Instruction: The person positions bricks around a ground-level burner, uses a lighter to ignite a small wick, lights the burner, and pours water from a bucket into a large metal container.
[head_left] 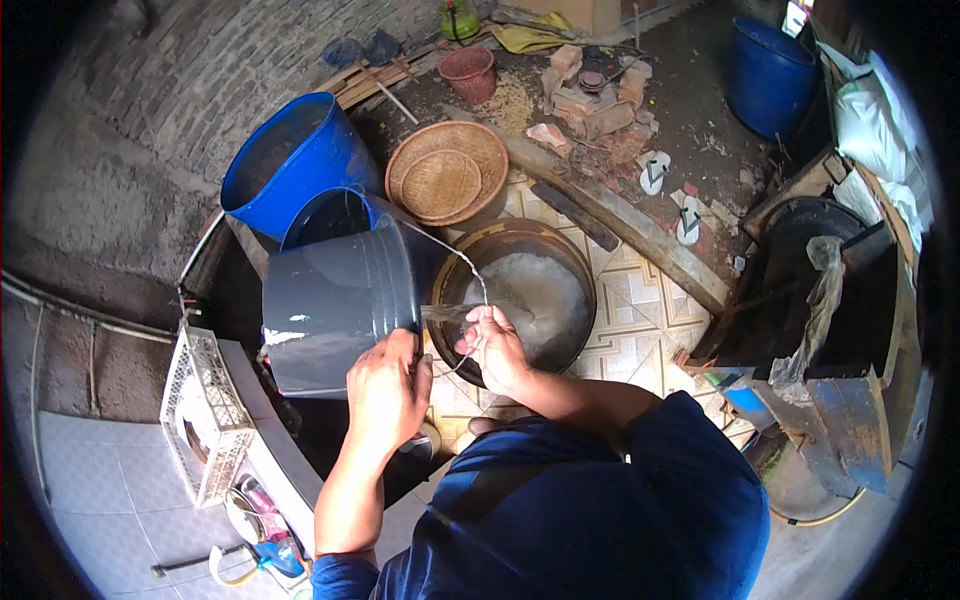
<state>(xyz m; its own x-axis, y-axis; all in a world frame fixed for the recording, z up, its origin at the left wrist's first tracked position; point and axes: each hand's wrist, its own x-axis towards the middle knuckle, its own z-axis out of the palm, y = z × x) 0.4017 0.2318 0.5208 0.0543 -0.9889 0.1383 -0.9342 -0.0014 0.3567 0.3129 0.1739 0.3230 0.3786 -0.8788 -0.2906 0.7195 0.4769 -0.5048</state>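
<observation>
At far left, a white perforated plastic crate (205, 415) is noted near the wall. To its right, a dark grey, round-walled plastic bucket (335, 305) is held tipped on its side, its long axis laid roughly left to right, base to the left and mouth to the right. Its near rim is grasped by the left hand (390, 385), the thumb being laid along the edge; the body of the bucket lies forward and to the left of that grip. A pale twisted rope handle (465, 258) is seen looped out from the mouth and pinched in the curled fingers of the right hand (497, 350).

Key relation — the mouth is faced toward a wide, round, dark brown tub (515, 236), part-filled with cloudy whitish liquid (545, 285). What appears to be a greyish stream (443, 312) is seen between the two. The bucket's wall is nearer the left hand; the tub, the right.

No brand or writing can be read. Pale patches are borne by the bucket's wall — scuffs or label remains, which cannot be told.
</observation>
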